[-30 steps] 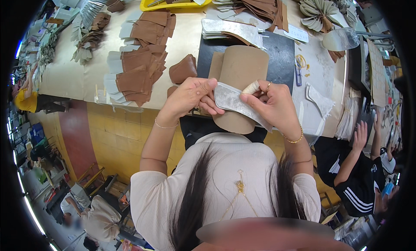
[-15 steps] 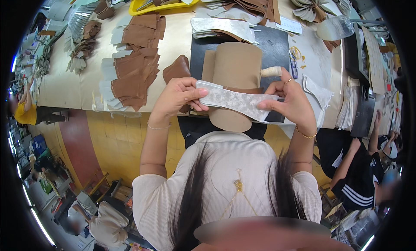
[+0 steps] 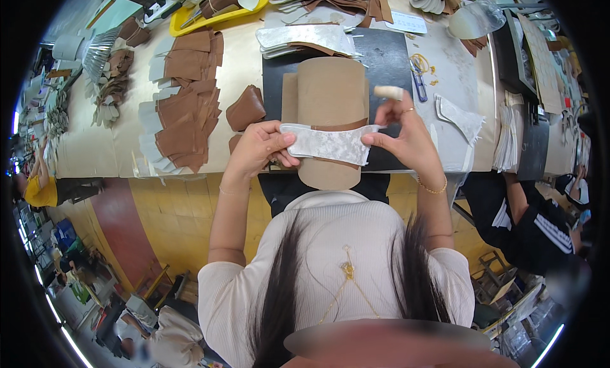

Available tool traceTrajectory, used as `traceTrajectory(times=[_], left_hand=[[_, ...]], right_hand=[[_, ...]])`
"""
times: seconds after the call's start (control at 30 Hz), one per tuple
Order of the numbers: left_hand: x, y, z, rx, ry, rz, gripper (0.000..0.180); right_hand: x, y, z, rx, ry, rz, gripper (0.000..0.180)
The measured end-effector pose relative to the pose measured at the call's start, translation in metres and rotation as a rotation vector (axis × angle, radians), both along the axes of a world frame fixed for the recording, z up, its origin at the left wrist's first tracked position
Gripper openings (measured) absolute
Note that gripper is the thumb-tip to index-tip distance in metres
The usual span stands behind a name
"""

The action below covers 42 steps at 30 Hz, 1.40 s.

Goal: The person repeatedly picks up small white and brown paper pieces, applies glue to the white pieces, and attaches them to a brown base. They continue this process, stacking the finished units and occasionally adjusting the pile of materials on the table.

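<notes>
A curved shoe-upper piece (image 3: 327, 143), mottled grey-white on top with brown leather showing along its far and near edges, stretches between my hands. My left hand (image 3: 259, 149) pinches its left end, thumb on top. At the other end, my right hand (image 3: 410, 136) is closed on the edge between thumb and fingers; one raised finger wears a pale finger wrap (image 3: 388, 92). Beneath the piece lies a rounded tan form (image 3: 332, 91), its near end reaching past the table edge. Close to my left hand sits a folded brown leather piece (image 3: 246, 109).
Stacked brown leather pieces (image 3: 189, 123) fan out on the left. Similar pale pieces (image 3: 308, 39) lie on the black mat (image 3: 391, 56) behind the form. Blue-handled snips (image 3: 419, 85) and a loose pale piece (image 3: 459, 117) are at right. A yellow tray (image 3: 219, 14) stands at the back.
The piece has become more level, and its right end has moved left with my right hand. My view has shifted slightly, so the table's contents appear further left.
</notes>
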<state>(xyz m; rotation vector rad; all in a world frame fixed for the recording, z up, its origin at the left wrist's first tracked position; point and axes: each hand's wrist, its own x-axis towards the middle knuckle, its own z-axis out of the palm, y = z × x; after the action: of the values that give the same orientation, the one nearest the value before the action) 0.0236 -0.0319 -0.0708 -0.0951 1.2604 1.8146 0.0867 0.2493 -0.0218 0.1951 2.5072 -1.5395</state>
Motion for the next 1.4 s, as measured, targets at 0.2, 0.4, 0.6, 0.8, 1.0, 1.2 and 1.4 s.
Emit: traceTrajectory(times=[0.2, 0.4, 0.6, 0.8, 1.0, 1.2, 1.4], left_hand=[[0.014, 0.009, 0.015, 0.076, 0.178, 0.184, 0.018], [0.003, 0.006, -0.005, 0.099, 0.142, 0.088, 0.012], [0.001, 0.005, -0.020, 0.096, -0.003, 0.064, 0.015], [-0.009, 0.007, -0.009, 0.071, 0.032, -0.009, 0.019], [-0.043, 0.011, 0.015, 0.151, 0.271, 0.033, 0.025], [-0.123, 0.032, 0.013, 0.138, 0.483, 0.118, 0.025], [-0.157, 0.028, -0.014, -0.402, 0.479, 0.038, 0.027]], right_hand=[[0.002, -0.037, 0.028, 0.274, 0.632, 0.257, 0.059], [0.001, -0.079, 0.005, 0.397, 0.579, 0.612, 0.056], [0.022, -0.050, -0.035, 0.079, 0.537, 0.382, 0.069], [0.052, -0.052, -0.078, -0.475, 0.349, -0.027, 0.082], [0.033, 0.008, -0.013, -0.350, 0.469, 0.011, 0.067], [0.044, -0.034, 0.107, -1.175, 1.133, 0.144, 0.048], [0.080, -0.060, 0.155, -0.860, 0.652, -0.019, 0.042]])
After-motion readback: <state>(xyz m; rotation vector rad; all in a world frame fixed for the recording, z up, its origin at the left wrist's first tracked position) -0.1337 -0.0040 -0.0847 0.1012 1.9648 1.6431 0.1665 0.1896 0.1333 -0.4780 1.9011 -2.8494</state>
